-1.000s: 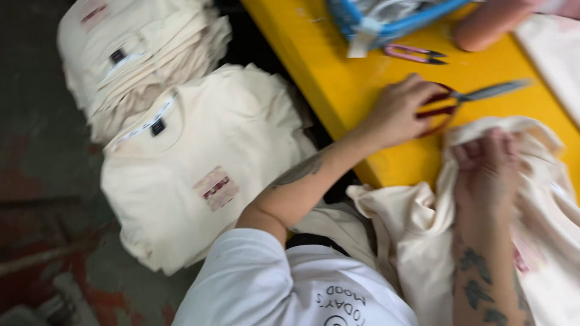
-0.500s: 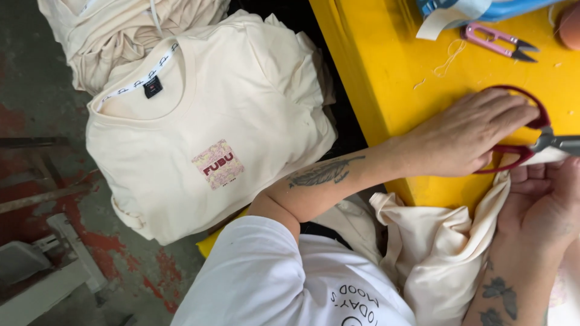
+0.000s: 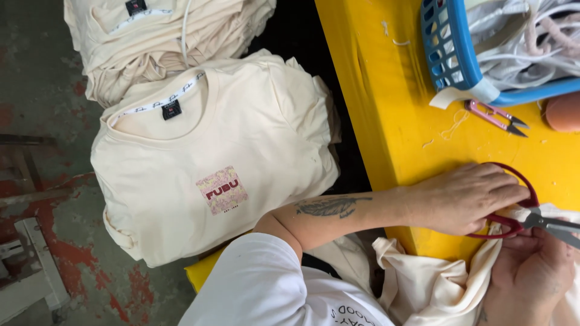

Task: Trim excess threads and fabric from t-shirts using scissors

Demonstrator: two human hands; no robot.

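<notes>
My left hand [image 3: 465,199] reaches across the edge of the yellow table [image 3: 386,108] and closes over the red handles of a pair of scissors [image 3: 515,226]. The steel blades point right, out of frame. Just below them my right hand [image 3: 531,271] grips a bunched cream garment [image 3: 435,284] that hangs off the table edge toward my lap. A feather tattoo shows on my left forearm.
A stack of folded cream T-shirts [image 3: 229,151] with a small pink chest print lies left of the table, with a looser pile [image 3: 163,36] behind it. On the table are a blue basket [image 3: 450,54] of white cords and pink thread snips [image 3: 492,118]. Another person's arm [image 3: 565,111] shows at the right edge.
The view has shifted closer and down toward the T-shirt stack. My left hand stays on the scissors, and my right hand has sunk below the blades with the cream garment.
</notes>
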